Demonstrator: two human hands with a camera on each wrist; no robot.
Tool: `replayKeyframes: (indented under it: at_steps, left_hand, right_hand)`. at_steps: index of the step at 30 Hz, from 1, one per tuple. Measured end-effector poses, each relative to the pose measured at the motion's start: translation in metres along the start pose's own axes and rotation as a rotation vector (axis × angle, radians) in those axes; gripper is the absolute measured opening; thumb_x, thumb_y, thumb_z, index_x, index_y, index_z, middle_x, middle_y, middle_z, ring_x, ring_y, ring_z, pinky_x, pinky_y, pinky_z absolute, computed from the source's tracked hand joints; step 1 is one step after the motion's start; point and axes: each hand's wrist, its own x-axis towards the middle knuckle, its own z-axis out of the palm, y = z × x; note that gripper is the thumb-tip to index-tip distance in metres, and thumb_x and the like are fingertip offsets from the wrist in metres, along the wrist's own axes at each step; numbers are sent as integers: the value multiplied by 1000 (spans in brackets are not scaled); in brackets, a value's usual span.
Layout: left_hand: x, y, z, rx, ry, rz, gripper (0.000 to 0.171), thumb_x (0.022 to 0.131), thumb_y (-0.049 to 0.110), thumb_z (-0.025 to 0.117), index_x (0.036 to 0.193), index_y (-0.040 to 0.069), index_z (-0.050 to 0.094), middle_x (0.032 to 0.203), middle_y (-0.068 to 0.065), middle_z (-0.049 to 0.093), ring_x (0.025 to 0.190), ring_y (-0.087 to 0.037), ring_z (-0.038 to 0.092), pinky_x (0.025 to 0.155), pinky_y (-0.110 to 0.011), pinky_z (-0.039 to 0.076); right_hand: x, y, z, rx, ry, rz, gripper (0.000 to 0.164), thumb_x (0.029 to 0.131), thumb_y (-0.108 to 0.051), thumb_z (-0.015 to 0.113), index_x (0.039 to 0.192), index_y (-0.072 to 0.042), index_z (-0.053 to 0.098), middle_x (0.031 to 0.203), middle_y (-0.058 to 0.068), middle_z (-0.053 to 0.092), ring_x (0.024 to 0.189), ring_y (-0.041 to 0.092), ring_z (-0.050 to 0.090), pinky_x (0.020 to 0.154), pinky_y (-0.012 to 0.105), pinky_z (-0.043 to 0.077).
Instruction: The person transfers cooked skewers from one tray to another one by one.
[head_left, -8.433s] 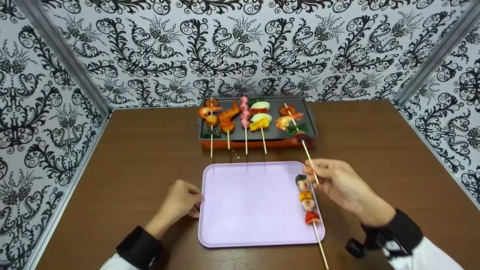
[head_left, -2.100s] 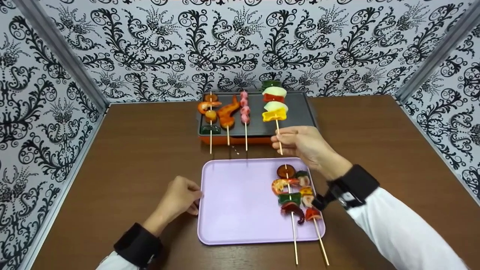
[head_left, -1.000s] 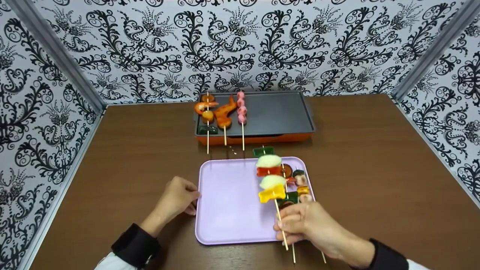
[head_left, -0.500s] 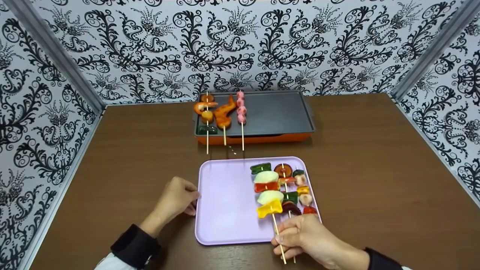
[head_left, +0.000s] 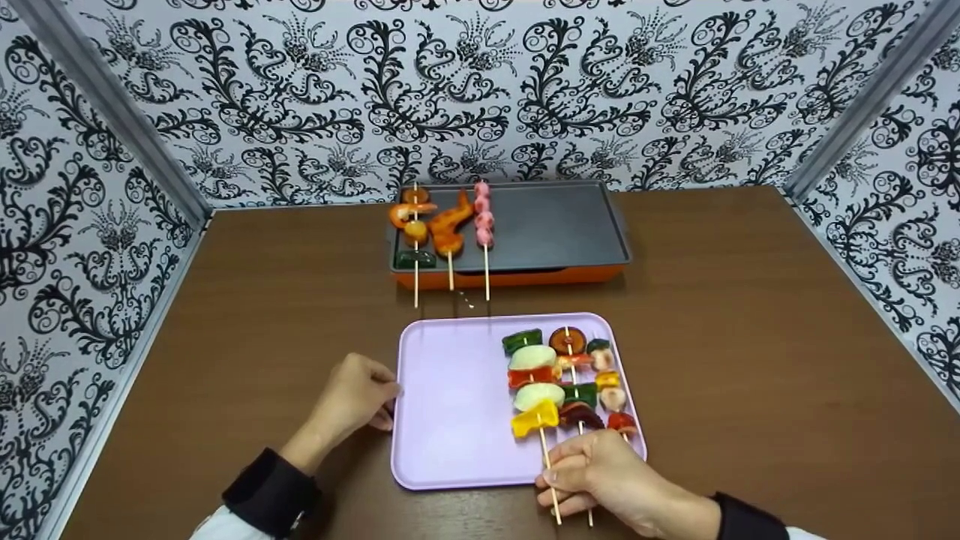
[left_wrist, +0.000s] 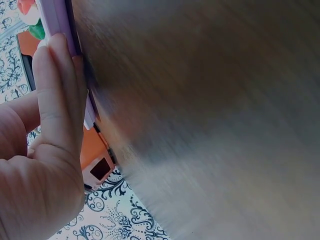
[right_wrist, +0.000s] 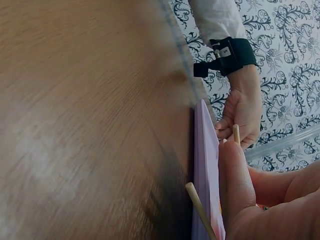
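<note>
My right hand (head_left: 604,480) pinches the bare stick of a skewer (head_left: 537,377) threaded with green pepper, white pieces, a red piece and a yellow piece. The skewer's food lies over the right half of a lilac tray (head_left: 442,435), its stick jutting past the front rim. Right of it on the tray are a skewer with shrimp (head_left: 576,390) and one with a red piece at its lower end (head_left: 611,397), their sticks partly hidden by that hand. At the tray's left rim my left hand (head_left: 358,394) holds the edge between thumb and fingers.
Behind the tray stands an orange grill with a dark plate (head_left: 559,225). On its left side lie a shrimp skewer (head_left: 415,232), a chicken wing skewer (head_left: 450,229) and a skewer of pink balls (head_left: 484,217). Patterned walls (head_left: 480,97) enclose the brown table (head_left: 750,337).
My right hand first brought the shrimp skewer to the tray, then took the green-and-yellow one off the grill and lowered it beside that. My left hand stays at the rim.
</note>
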Motion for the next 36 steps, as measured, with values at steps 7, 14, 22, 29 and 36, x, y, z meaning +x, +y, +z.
replayKeyframes:
  at_steps: [7, 14, 22, 29, 36]
  left_hand:
    - [0, -1, -1, 11, -4, 7, 13, 89, -8, 63, 81, -7, 72, 61, -15, 65, 42, -20, 62, 44, -34, 59]
    - [0, -1, 0, 13, -3, 9, 13, 90, -8, 64, 80, -7, 72, 61, -16, 65, 42, -20, 62, 44, -34, 59]
    - [0, -1, 0, 20, -2, 8, 14, 90, -8, 64, 80, -6, 73, 60, -15, 65, 42, -19, 62, 43, -33, 59]
    - [1, -1, 0, 7, -7, -1, 14, 90, -8, 64, 80, -7, 73, 61, -15, 65, 42, -19, 62, 44, -33, 59]
    - [0, -1, 0, -6, -11, 5, 14, 89, -10, 62, 81, -7, 73, 62, -16, 65, 43, -19, 63, 45, -33, 60]
  right_hand:
    - [1, -2, 0, -102, 36, 10, 16, 91, 0, 70, 101, 12, 65, 91, 23, 74, 78, 27, 75, 63, 32, 64]
    - [2, -3, -1, -136, 20, 20, 13, 91, -3, 72, 96, 8, 66, 87, 21, 74, 73, 24, 75, 58, 30, 63]
    - [1, -4, -3, -155, 8, 21, 15, 92, -4, 72, 97, 9, 66, 86, 20, 74, 73, 23, 74, 57, 30, 63]
    - [-2, -11, -9, -241, 9, -26, 17, 93, -5, 70, 99, 10, 70, 86, 20, 74, 71, 24, 74, 55, 33, 63]
    - [-9, -27, -29, -495, 117, -276, 15, 95, -11, 69, 101, 3, 73, 86, 12, 73, 69, 22, 70, 55, 35, 62]
